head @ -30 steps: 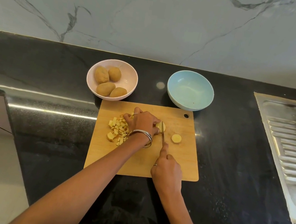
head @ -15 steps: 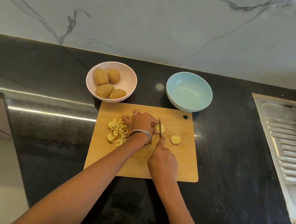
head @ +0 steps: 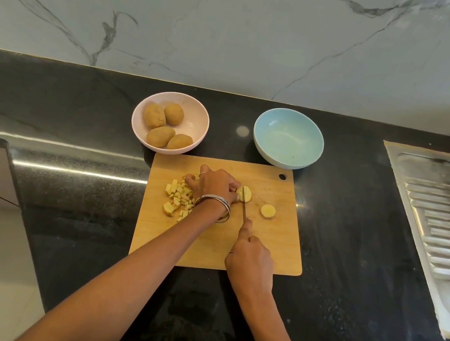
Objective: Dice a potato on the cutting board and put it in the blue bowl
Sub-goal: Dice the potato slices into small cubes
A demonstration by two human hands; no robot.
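We record, on the black desk (head: 352, 249): one wooden cutting board (head: 273, 246), hanging hole at its far right corner

On the board we list: a heap of diced potato (head: 179, 200) at the left; a potato piece (head: 244, 194) near the middle, cut face up; one loose round slice (head: 267, 211) to its right, apart from it

Left hand (head: 212, 187), bangles (head: 214, 202) at the wrist and a ring on one finger: we note it curled over the board, fingertips pinning the potato piece from the left

Right hand (head: 252, 263): clenched round a knife handle, index finger stretched along the spine; the knife (head: 244, 210) blade points away from us and meets the potato piece beside the left fingertips

Behind the board we count two bowls: a blue bowl (head: 288, 138) at the right, holding no potato, and a pink bowl (head: 170, 122) at the left with four whole potatoes (head: 163, 123)

At far right: a steel sink drainboard (head: 438, 230); behind all, a marble wall (head: 241, 25)
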